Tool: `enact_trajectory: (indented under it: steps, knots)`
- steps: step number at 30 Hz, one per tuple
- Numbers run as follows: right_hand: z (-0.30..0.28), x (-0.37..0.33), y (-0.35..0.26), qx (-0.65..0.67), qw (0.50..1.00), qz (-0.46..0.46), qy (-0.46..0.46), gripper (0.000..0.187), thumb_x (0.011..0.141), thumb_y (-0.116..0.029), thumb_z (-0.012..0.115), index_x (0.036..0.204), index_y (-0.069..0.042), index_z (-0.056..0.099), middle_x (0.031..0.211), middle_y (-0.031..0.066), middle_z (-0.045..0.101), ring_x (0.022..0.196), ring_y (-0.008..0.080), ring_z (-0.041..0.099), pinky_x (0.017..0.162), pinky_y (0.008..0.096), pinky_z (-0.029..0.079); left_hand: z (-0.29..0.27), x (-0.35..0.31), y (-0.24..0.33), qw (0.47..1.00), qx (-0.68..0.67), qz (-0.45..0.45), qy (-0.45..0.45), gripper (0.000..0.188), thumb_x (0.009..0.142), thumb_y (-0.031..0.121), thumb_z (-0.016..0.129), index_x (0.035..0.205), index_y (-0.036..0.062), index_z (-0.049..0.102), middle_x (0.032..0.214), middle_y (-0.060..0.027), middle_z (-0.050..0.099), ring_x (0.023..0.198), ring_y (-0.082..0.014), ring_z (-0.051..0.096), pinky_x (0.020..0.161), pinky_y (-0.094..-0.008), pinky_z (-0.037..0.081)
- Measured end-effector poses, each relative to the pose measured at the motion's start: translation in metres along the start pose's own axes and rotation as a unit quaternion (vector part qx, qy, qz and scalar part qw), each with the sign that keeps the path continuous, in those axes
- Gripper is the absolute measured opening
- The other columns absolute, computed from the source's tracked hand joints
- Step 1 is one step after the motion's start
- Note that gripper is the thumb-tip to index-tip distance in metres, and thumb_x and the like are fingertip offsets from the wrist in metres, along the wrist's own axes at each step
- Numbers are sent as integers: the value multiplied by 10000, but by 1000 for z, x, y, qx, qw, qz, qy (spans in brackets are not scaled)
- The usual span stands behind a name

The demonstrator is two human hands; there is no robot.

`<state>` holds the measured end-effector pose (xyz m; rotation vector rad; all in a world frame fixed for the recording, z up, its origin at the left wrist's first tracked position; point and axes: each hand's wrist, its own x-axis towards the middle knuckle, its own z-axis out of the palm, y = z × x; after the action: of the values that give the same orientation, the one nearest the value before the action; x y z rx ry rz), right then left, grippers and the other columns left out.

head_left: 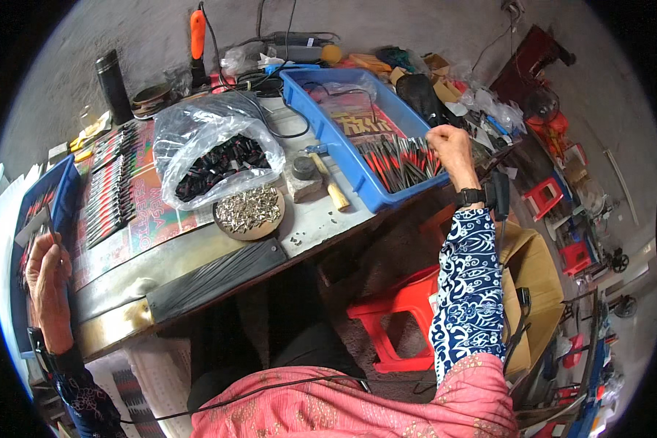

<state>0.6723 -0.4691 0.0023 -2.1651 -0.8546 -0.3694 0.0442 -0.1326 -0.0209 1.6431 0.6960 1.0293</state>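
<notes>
My right hand, fingers curled together, is at the right rim of a large blue tray. Beneath its fingers lies a pile of slim red-and-black tools; whether it grips one is hidden. At the far left my left hand is closed over the edge of a second blue tray, which also holds red-and-black pieces. A thin grey piece sticks up by its fingertips, too small to name. Beside that tray, similar slim tools lie in rows on a printed sheet.
Between the trays stand a clear plastic bag of black parts, a round dish of small metal pieces, a hammer and a metal block. A dark bottle stands at the back. A red stool and a cardboard box are below.
</notes>
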Motion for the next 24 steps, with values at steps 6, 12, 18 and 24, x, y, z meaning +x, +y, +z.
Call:
enact_trajectory:
  steps: [6,12,18,24]
  knots:
    - [10,-16,-12,68,996,-28,-47,226,810,-199,737,820,25,708,658,86,665,580,135,587,583,302,469,23,-8,-11,995,-75,7,61,125,946,155,624,1037,69,625,873,41,599,672,-3,472,592,-154,358]
    - [-8,-6,10,67,995,25,76,190,812,-191,702,817,-3,723,667,95,683,622,178,636,610,321,482,41,-17,-12,996,-63,22,60,91,947,157,621,997,81,613,749,53,536,626,-15,439,564,-160,328]
    - [-22,6,36,-96,985,80,116,185,802,-221,653,865,-74,746,829,171,701,770,317,683,693,396,520,57,-20,-13,999,-30,0,26,61,951,134,605,944,75,589,705,41,510,602,-22,432,549,-170,324]
    - [-20,6,46,-265,952,125,88,200,790,-213,628,856,-57,735,926,215,689,908,408,656,791,471,522,64,-19,-21,1000,-27,0,7,67,954,132,598,937,69,584,693,35,507,587,-31,427,538,-184,332]
